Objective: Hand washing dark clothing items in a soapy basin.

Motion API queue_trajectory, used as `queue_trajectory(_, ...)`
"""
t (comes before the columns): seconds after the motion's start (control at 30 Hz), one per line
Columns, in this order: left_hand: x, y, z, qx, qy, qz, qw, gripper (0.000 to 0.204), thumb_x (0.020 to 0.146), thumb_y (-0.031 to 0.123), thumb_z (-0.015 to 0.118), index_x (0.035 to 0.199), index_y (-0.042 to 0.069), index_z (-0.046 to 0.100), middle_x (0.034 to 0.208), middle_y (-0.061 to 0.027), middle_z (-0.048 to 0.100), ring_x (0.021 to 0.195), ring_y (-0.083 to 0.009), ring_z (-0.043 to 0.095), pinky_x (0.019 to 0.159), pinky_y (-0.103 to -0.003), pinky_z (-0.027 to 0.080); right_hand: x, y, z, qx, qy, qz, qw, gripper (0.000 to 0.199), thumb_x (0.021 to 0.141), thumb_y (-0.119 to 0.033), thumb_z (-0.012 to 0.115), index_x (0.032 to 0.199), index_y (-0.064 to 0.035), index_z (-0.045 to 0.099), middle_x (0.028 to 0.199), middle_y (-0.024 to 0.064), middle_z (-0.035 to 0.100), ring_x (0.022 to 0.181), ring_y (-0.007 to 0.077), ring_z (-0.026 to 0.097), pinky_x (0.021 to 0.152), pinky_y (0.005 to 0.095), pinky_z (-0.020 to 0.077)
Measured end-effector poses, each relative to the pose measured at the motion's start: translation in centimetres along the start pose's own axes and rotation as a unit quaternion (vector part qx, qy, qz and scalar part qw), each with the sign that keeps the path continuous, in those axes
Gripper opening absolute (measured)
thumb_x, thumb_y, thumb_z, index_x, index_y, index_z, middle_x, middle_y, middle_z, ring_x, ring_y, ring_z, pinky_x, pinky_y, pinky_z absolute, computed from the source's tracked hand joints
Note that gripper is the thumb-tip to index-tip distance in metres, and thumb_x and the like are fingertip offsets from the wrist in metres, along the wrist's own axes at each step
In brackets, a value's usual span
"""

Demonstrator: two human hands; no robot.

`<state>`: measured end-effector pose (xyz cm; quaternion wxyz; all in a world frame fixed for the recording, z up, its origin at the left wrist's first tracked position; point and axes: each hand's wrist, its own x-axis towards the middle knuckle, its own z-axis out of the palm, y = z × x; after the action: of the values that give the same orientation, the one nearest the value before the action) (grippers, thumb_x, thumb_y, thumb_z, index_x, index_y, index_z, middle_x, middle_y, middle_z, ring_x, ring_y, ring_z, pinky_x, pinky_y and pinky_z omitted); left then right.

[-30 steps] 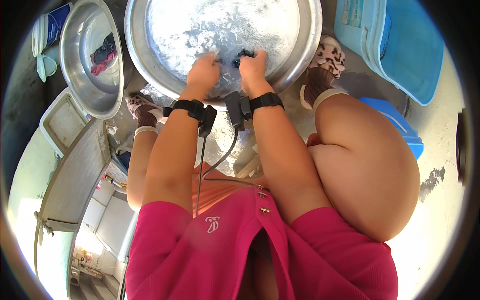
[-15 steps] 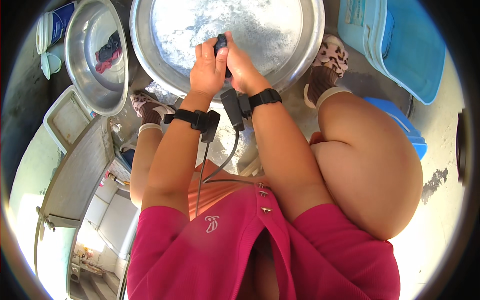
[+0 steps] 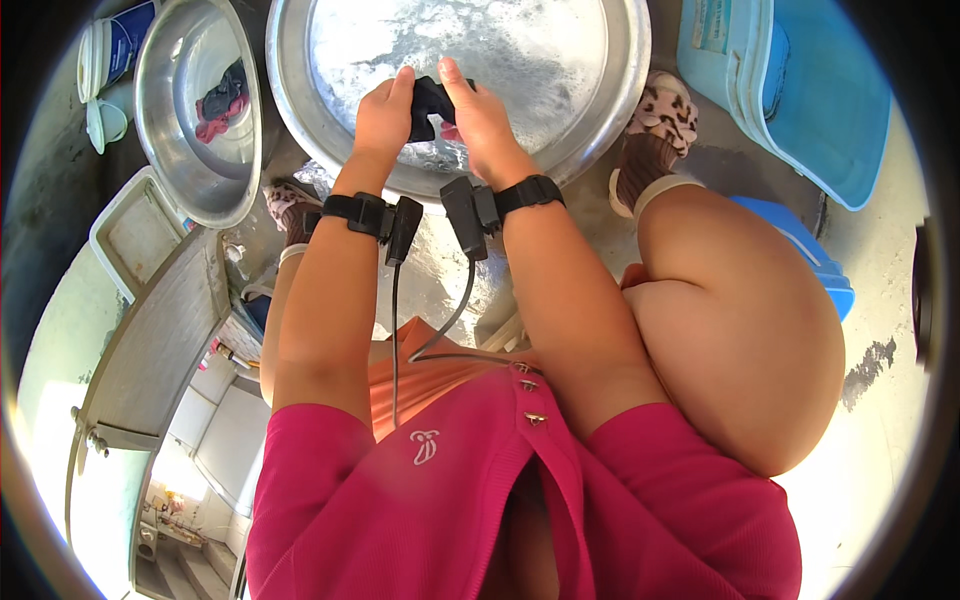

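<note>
A small wet black cloth is stretched between my two hands over a large metal basin. My left hand grips one end, thumb on top. The other end is in my right hand, its thumb also raised on top. A bit of pink shows beside the right palm, and I cannot tell whether it belongs to the cloth. Foamy water fills the basin under the hands. The fingers curled beneath the cloth are mostly hidden.
To the left stands a smaller metal basin holding dark and red cloths. A blue plastic tub is at the right, with a blue plastic object by my knee. A white bucket sits far left. Cables hang from both wrist straps.
My hands have moved apart, the left one shifting leftward. The black cloth, bunched between them before, is now spread out between both hands.
</note>
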<state>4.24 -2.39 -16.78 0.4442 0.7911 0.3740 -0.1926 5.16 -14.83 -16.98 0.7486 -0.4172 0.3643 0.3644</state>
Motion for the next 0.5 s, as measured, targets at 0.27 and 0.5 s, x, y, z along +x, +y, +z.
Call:
queue_trajectory(0.27,-2.0,-0.1,-0.7,0.0,-0.164,0.198,0.966,0.047,0.075,0.004,0.056,0.119,0.007,0.043,0.117,-0.0098,0.047,0.109,-0.0177,0.044,0.093,-0.028,0.034,1.5,0.7,-1.7,0.049,-0.14,-0.025,0.989,0.055,0.071,0.006,0.057,0.119,-0.0048,0.035,0.092,0.0094,0.054,0.083,0.0184,0.054,0.069,0.0324,0.0469)
queue_trajectory(0.5,-1.4,-0.8,-0.7,-0.075,-0.141,0.089,0.983,0.029,0.082,0.006,0.056,0.11,0.005,0.052,0.094,-0.0081,0.06,0.084,-0.0124,0.056,0.077,-0.024,0.044,1.5,0.9,-1.5,-0.011,-0.076,-0.071,0.995,0.048,0.072,0.0,0.063,0.117,-0.0045,0.047,0.094,0.0088,0.056,0.081,0.0179,0.056,0.068,0.0309,0.0475)
